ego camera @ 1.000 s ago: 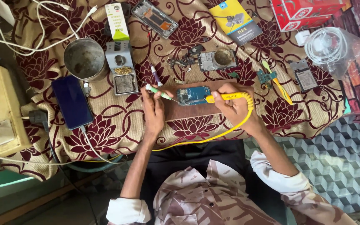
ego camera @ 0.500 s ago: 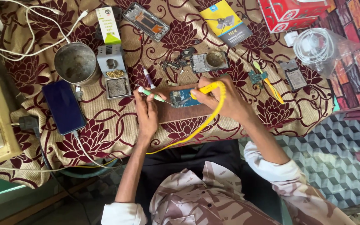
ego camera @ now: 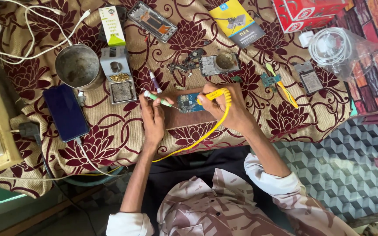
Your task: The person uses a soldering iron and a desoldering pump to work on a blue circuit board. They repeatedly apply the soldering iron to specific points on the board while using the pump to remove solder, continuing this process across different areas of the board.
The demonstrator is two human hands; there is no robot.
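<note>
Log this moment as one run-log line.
left hand: holds green-tipped tool | right hand: holds yellow-handled iron | both tips at blue circuit board

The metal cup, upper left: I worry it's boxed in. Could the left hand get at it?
Probably yes: the left hand holds a green-tipped tool, but only patterned cloth lies between it and the metal cup.

Since a second ago the right hand (ego camera: pixel 228 111) has slid a little leftward along the blue circuit board (ego camera: pixel 190 102), so its yellow-handled soldering iron (ego camera: pixel 213 95) now lies flatter, tip at the board's right edge rather than over its far side. The yellow cable (ego camera: pixel 206 131) curls tighter around the wrist. The left hand (ego camera: pixel 153 119) now tilts its green-tipped tool (ego camera: pixel 158 100) lower, the point closer to the board's left edge. The camera view has also drifted sideways over the tabletop (ego camera: pixel 110 131).
</note>
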